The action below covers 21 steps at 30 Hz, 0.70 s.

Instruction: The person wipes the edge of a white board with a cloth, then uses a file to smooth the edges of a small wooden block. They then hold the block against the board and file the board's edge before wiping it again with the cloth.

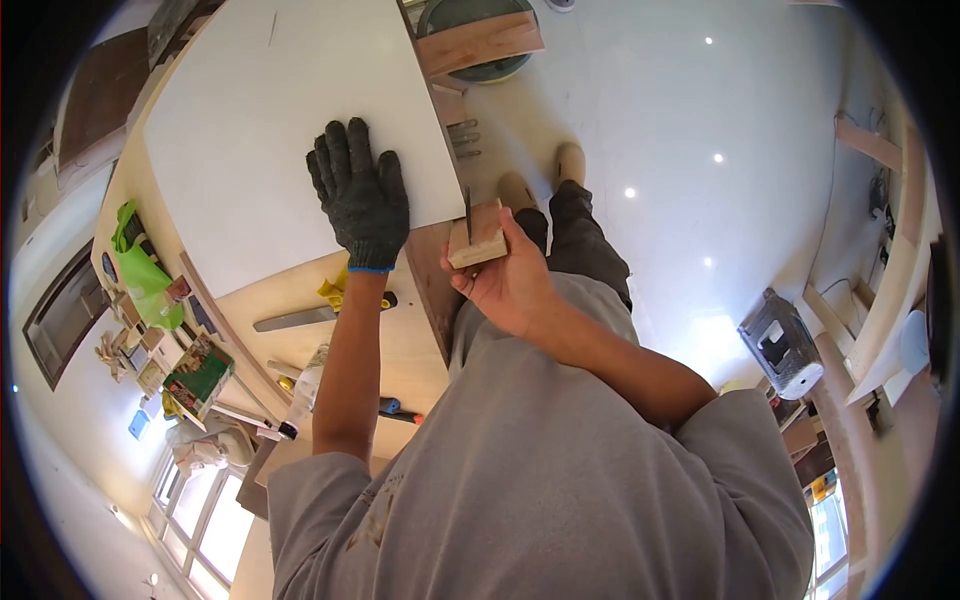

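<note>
My left hand (362, 200), in a dark knitted glove, lies flat with fingers spread on a large white panel (250, 110). Near the panel's corner, my right hand (510, 275) is bare and grips a small light wooden block (482, 240). A thin dark strip (468, 215) shows over the block, beside the panel's edge; whether it is fixed to the block I cannot tell. A handsaw (295, 319) with a dark handle rests on the wooden bench (405, 330) below the panel, next to a yellow cloth (333, 290).
At the top, a board (480, 43) lies across a round dark tub (500, 70). A clear bottle (306, 395), a green bag (150, 280) and a green box (198, 375) are at the left. A grey-black case (782, 345) stands on the right, near curved wooden pieces.
</note>
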Available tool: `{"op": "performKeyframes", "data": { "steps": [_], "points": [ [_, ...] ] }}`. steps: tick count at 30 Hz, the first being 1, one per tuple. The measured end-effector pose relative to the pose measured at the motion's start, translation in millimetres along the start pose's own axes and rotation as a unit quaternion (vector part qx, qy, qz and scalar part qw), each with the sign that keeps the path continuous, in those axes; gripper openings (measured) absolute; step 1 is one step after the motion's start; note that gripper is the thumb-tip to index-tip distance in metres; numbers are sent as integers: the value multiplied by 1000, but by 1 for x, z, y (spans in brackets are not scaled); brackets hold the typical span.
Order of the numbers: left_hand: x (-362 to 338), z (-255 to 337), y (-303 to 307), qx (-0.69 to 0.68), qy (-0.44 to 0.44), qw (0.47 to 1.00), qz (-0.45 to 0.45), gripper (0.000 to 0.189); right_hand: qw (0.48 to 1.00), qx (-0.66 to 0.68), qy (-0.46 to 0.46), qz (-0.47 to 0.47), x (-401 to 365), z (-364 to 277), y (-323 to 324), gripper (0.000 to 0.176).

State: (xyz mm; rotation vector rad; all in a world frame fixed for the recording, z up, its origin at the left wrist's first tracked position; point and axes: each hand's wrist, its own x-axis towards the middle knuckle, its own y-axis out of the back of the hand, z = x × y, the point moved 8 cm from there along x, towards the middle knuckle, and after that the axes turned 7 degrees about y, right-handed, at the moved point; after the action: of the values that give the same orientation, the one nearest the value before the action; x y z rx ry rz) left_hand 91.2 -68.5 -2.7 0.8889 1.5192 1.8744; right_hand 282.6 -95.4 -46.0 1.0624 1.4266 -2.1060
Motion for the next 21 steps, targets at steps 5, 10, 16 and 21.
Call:
{"op": "performKeyframes", "data": {
  "steps": [5,10,16,21],
  "points": [
    [0,0,0,-11,-10,1000,9,55,999,40,-26,2,-9,3,-9,56],
    [-1,1,1,-14,-14,1000,10,55,999,30,-17,13,-6,3,-6,56],
    [0,1,1,-16,-13,1000,5,56,999,25,-22,25,2,2,1,56],
    [-1,3,2,-11,-14,1000,13,52,999,27,-33,32,3,2,2,56]
  ]
}}
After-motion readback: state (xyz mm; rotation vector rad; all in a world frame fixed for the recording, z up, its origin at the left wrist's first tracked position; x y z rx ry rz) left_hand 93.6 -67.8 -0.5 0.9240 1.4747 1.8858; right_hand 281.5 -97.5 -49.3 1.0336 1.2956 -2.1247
